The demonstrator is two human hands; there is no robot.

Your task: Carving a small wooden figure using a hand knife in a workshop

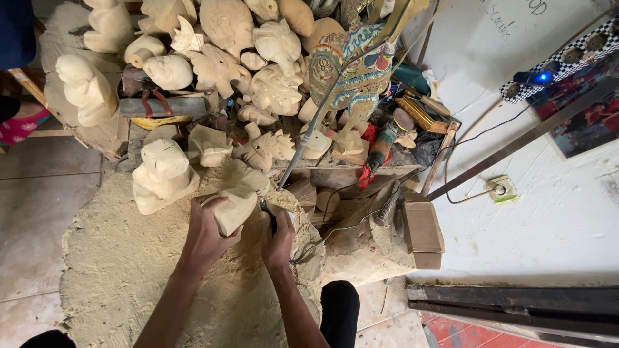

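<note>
Two hands busy: left hand (207, 231) fingers clamp pale wood carving (235, 207), likely light, stiff, dusty-slick, best gripped around its thick body; right hand (278, 237) at 3 o'clock grips dark tool (273, 219).

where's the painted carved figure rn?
Head view, top centre-right: the painted figure stands among the unpainted wood carvings, above and right of both hands.

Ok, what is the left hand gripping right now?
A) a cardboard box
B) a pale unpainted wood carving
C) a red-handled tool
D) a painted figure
B: the left hand is wrapped around a pale unpainted wood carving, held over the sawdust pile, while the right hand grips a dark tool beside it.
</note>
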